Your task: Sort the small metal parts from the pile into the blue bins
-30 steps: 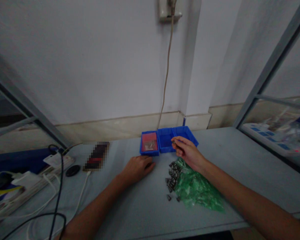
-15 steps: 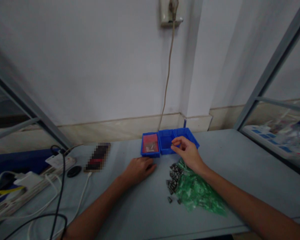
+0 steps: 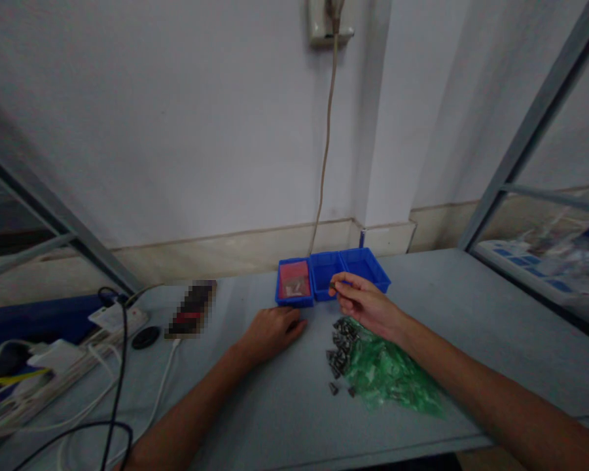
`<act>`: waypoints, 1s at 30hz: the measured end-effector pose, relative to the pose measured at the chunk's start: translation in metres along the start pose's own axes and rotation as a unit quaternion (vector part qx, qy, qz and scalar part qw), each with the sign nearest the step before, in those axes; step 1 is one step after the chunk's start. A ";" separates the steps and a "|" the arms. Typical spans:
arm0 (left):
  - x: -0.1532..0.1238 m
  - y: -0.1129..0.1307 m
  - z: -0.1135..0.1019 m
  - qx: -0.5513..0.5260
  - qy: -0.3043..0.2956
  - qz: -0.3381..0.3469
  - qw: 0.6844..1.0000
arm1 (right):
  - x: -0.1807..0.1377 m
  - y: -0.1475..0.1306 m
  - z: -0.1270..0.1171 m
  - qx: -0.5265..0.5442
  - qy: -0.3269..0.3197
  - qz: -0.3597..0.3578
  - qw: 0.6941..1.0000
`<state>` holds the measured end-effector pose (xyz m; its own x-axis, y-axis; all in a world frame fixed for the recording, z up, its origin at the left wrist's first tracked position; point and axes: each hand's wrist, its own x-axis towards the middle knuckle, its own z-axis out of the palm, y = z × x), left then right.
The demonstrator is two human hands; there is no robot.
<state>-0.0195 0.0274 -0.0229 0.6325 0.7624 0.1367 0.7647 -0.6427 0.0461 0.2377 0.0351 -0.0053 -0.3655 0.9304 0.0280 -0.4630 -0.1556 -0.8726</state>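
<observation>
so the right hand (image 3: pixel 368 304) is up over the front edge of the middle blue plastic bin (image 3: pixel 324 275), thumb and forefinger pinched together on one small dark metal part (image 3: pixel 332 286); it's tiny and a bit blurry so I can't tell its exact shape; the left hand (image 3: pixel 271 330) lies palm-down on the pale grey tabletop (image 3: pixel 471 314) just in front of the leftmost blue bin with the red liner (image 3: pixel 294 281), fingers loosely curled and gripping nothing; the rest of the little dark metal pieces (image 3: pixel 340 350) sit in a loose heap spilling off the left edge of a crumpled green plastic bag (image 3: pixel 392 376), just below the right wrist, with a couple of strays nearer the table edge; my guess is these bits are light, hard and kinda slippery, so a fingertip pinch across the sides is the only sensible grip, and they'd roll or bounce if dropped; the bag looks thin and floppy; off to the left there's a white power strip (image 3: pixel 112 315) with black and white cables (image 3: pixel 118 373)
</observation>
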 end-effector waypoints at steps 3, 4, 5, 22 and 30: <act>0.000 -0.001 0.000 0.000 0.000 0.005 1.000 | 0.001 -0.001 0.000 0.024 -0.001 0.008 1.000; 0.000 -0.001 0.001 0.000 0.000 0.006 1.000 | 0.001 -0.001 0.000 0.028 0.000 0.012 1.000; 0.000 -0.001 0.001 0.000 0.001 0.006 1.000 | 0.001 -0.001 0.000 0.031 0.001 0.016 0.999; 0.001 0.002 -0.002 -0.005 -0.003 -0.012 1.000 | -0.006 0.000 0.005 -0.452 0.043 -0.267 0.850; 0.001 0.003 -0.003 0.004 -0.010 -0.014 1.000 | -0.005 0.009 0.011 -0.362 0.031 -0.205 0.909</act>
<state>-0.0171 0.0267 -0.0193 0.6138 0.7810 0.1150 0.7825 -0.6212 0.0422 0.2266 0.0258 -0.0076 -0.2252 0.8816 0.4148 0.1107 0.4461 -0.8881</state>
